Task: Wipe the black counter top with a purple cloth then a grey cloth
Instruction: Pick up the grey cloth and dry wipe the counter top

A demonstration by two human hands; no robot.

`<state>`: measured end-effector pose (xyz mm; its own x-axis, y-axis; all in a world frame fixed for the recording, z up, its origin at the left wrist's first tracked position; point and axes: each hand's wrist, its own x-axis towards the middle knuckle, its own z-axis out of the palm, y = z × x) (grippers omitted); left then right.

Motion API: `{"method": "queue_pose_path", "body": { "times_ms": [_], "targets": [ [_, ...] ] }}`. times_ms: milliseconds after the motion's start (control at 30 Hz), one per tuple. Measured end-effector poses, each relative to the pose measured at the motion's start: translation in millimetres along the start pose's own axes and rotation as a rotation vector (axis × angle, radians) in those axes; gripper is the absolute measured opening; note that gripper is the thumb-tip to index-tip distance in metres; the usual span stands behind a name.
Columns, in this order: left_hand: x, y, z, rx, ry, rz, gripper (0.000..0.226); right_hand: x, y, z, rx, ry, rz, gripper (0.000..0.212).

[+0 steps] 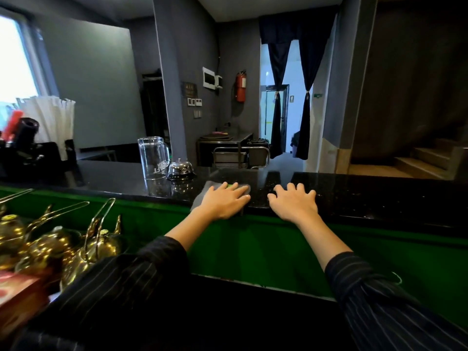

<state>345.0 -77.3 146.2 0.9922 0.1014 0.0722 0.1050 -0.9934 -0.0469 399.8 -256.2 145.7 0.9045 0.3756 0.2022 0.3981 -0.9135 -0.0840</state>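
Observation:
The black counter top (367, 191) runs across the middle of the head view, glossy and speckled. A grey cloth (206, 190) lies flat on it near the front edge, with a bit of green showing at its far side. My left hand (225, 200) presses palm-down on the cloth, fingers spread and pointing right. My right hand (293, 202) rests flat on the bare counter just right of the cloth, fingers apart, holding nothing. No purple cloth is in view.
An upturned glass mug (153, 157) and a silver call bell (180, 169) stand on the counter just left of the cloth. A dark holder with straws (48, 122) sits far left. Brass teapots (76, 249) crowd the lower shelf below the green panel (266, 239).

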Motion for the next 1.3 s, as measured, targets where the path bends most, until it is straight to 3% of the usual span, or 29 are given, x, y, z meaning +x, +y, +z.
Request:
{"method": "queue_pose_path", "body": {
  "times_ms": [167,267,500,633,733,833,933,1033,1167,1300],
  "targets": [
    [-10,-50,2,-0.039,0.043,-0.046,0.053,11,40,-26,0.083,-0.13,-0.159,0.051],
    [15,-71,-1,-0.049,-0.048,-0.142,0.048,2,65,-22,0.098,-0.039,-0.185,0.044],
    [84,-4,-11,-0.017,-0.133,-0.197,0.058,3,68,-14,0.161,0.016,-0.178,0.037],
    [87,64,-16,-0.001,-0.138,-0.037,0.063,2,71,-14,0.171,0.042,-0.175,0.035],
    [73,84,-13,0.088,-0.139,0.181,0.086,2,73,-15,0.241,0.042,-0.173,0.035],
    [62,64,-5,0.156,-0.076,0.296,0.053,0,87,-20,0.48,0.127,-0.171,0.029],
    [72,21,-3,0.088,-0.044,0.159,0.049,-6,110,-25,0.321,0.121,-0.132,0.034],
    [101,7,-6,0.088,-0.147,0.031,0.064,-7,120,-19,0.183,-0.004,-0.094,0.035],
    [142,23,-13,-0.005,-0.18,-0.086,0.058,-4,118,-9,0.189,0.153,-0.111,0.03],
    [250,24,16,0.058,-0.245,0.002,0.104,3,120,-8,0.183,0.257,-0.107,0.029]
  ]
}}
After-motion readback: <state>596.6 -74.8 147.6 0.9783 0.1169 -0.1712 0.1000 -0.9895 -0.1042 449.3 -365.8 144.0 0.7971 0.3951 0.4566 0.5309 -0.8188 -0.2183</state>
